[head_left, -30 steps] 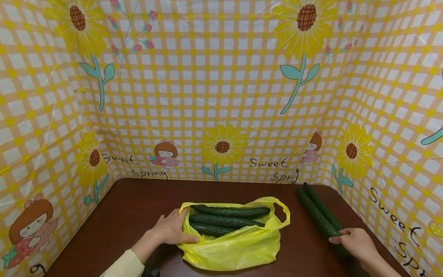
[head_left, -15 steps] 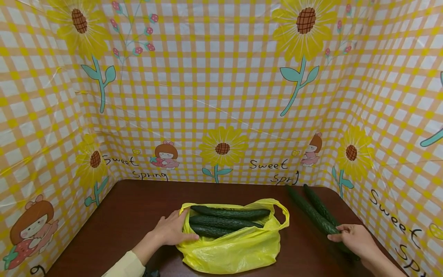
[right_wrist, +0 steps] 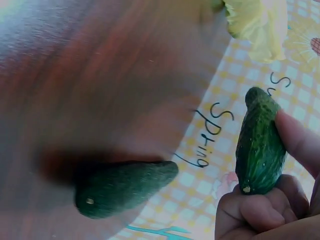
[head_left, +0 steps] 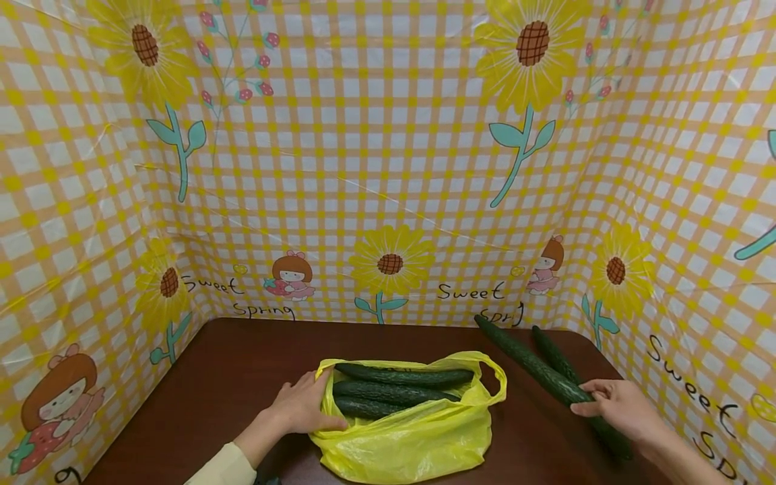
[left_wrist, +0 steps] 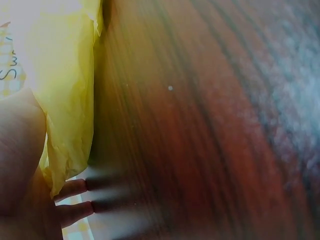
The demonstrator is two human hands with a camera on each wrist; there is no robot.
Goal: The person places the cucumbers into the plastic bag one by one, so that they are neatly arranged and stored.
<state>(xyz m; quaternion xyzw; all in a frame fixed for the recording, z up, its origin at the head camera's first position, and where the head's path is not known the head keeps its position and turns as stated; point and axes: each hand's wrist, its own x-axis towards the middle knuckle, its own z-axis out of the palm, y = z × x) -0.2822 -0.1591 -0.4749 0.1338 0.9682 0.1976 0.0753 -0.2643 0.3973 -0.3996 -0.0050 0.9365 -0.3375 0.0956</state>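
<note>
Against the left end of the yellow bag [head_left: 406, 441], which contains three cucumbers [head_left: 394, 392], the left hand [head_left: 301, 404] rests with fingers spread, while right of the bag the right hand [head_left: 621, 407] pinches a raised cucumber [head_left: 527, 360] near another lying cucumber [head_left: 558, 357].

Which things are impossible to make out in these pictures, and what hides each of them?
- Head: whether more lies beneath the cucumbers in the bag; its front hides this.
- Head: the middle of the farther cucumber, behind the held cucumber and right hand.
- Head: what the dark object is; the bottom edge cuts it.
- Left wrist: the whole left hand, cut by the edge.
- Right wrist: the table's fine grain, blurred.
</note>
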